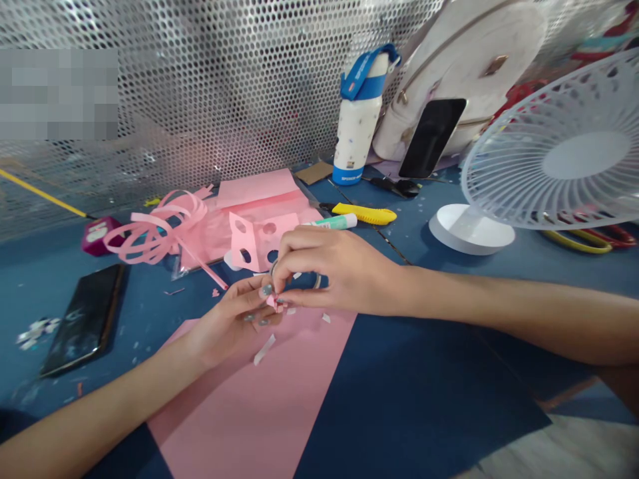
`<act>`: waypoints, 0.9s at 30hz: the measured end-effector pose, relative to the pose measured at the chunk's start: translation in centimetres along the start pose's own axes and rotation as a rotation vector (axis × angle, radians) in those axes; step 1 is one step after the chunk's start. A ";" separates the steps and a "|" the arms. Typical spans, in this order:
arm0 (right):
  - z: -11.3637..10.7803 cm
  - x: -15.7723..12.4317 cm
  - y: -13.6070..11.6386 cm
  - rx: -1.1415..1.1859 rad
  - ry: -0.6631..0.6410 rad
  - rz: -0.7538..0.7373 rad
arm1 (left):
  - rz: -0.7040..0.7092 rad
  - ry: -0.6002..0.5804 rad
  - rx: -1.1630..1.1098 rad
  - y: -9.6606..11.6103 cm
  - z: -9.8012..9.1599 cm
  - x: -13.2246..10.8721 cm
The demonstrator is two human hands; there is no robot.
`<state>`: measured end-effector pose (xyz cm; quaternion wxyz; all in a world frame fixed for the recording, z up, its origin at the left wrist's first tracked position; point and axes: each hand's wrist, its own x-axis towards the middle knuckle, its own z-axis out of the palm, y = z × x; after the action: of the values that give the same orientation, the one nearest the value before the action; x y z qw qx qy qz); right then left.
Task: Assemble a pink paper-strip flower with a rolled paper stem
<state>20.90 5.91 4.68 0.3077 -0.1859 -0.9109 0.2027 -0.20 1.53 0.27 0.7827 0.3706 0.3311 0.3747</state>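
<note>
Two hands [344,269] together — both pinching one small pink piece [273,304]. Bench [40,273], back edge: one bottle [355,136], one propped phone [432,138].

Glossy grey-blue nail polish [267,290] on left grip [232,316]; both forearms [479,296] bare, slim

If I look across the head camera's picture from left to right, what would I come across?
White scraps → flat-lying phone → curled pink strips → the person's left hand → right hand → propped-up phone → white fan.
</note>
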 end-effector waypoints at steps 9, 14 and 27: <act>-0.1 -0.1 -0.9 -0.114 -0.101 0.124 | 0.000 0.034 0.027 0.3 0.7 -0.1; 0.0 -0.1 -0.9 -0.114 -0.096 0.111 | -0.016 0.080 0.021 0.0 0.4 0.1; -0.3 0.4 0.1 0.199 -0.113 0.144 | -0.015 0.037 -0.025 0.1 0.4 -0.2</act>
<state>20.85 6.27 5.08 0.2574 -0.2074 -0.8866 0.3237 -0.04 1.24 0.62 0.7838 0.3514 0.3433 0.3798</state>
